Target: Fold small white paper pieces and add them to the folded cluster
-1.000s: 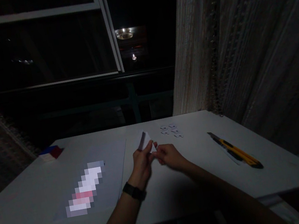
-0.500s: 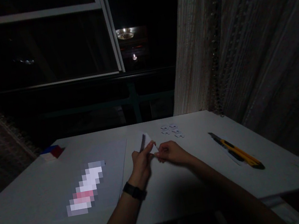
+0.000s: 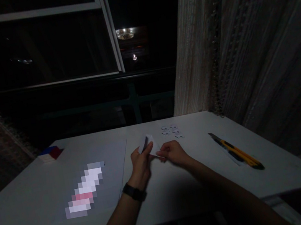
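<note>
Above the middle of the white table, a small piece of folded white paper is held between both hands. My left hand, with a black watch on its wrist, is closed on the paper's left side, thumb on top. The fingers of my right hand pinch its lower right edge. A dark strip shows along the paper's upper left, where a fold stands up. Just beyond my right hand lie several small white paper pieces with dark marks.
To the right lies a yellow and black box cutter with its blade out. White sheets and a blurred-out bright object lie on the left. A Rubik's-type cube is at the far left of the table. A curtain hangs behind.
The paper has opened out a little and shows more of its white face. My right hand's fingers have shifted slightly along its edge. The view has moved slightly.
</note>
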`<action>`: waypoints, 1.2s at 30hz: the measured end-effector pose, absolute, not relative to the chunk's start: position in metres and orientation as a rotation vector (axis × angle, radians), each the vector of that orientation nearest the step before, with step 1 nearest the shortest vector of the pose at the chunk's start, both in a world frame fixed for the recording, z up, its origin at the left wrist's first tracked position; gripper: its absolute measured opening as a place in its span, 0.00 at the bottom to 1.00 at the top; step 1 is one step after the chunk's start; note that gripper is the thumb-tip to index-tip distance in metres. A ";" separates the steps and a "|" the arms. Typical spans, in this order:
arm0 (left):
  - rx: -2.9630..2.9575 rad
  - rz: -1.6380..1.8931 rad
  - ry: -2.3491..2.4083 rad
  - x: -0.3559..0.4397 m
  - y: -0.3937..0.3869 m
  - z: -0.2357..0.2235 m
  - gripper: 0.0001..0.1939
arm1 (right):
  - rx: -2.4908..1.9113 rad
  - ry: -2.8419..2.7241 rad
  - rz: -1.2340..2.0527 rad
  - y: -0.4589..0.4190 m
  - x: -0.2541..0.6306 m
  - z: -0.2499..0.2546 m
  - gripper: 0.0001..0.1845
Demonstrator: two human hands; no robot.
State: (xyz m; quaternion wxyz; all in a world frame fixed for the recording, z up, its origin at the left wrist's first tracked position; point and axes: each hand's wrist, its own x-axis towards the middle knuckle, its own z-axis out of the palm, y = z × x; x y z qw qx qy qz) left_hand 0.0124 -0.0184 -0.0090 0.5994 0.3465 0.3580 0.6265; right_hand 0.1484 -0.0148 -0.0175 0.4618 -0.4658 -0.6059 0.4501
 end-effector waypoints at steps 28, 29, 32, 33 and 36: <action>1.056 1.199 1.001 0.014 -0.013 -0.011 0.07 | -1.068 -1.179 1.306 0.001 0.166 -0.015 0.07; 1.057 1.182 1.003 0.014 -0.014 -0.011 0.06 | -1.084 -1.179 1.304 0.000 0.167 -0.014 0.07; 1.049 1.135 1.004 0.012 -0.014 -0.011 0.07 | -1.149 -1.186 1.297 -0.001 0.169 -0.013 0.11; 1.042 1.115 0.998 0.011 -0.014 -0.011 0.08 | -1.154 -1.191 1.325 -0.002 0.169 -0.012 0.11; 1.019 1.065 0.988 0.010 -0.015 -0.009 0.10 | -1.123 -1.186 1.408 -0.002 0.170 -0.011 0.09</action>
